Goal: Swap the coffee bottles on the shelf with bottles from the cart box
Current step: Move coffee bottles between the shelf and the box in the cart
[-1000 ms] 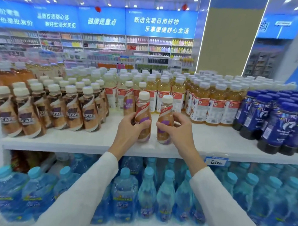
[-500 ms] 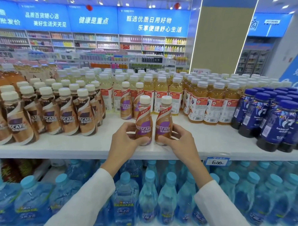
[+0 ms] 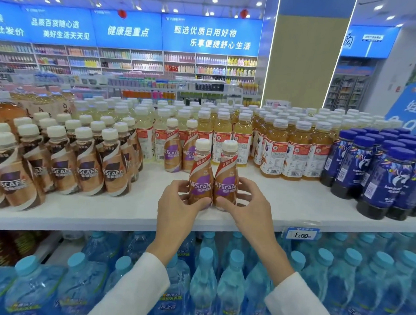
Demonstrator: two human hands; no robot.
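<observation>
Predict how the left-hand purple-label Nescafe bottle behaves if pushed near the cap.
Probably tips: the cream-capped, purple-label plastic coffee bottle is tall on a narrow base. Looks full, so likely hefty for its size. Glossy label may slip.

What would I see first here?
Two Nescafé coffee bottles stand side by side near the front edge of the white shelf, the left bottle in the left hand's grip, the right bottle in the right hand's grip. Rows of blue-capped water bottles fill the shelf below.

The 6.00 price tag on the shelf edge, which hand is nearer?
Right. The right hand sits just up-left of the price tag; the left hand is farther left.
</observation>
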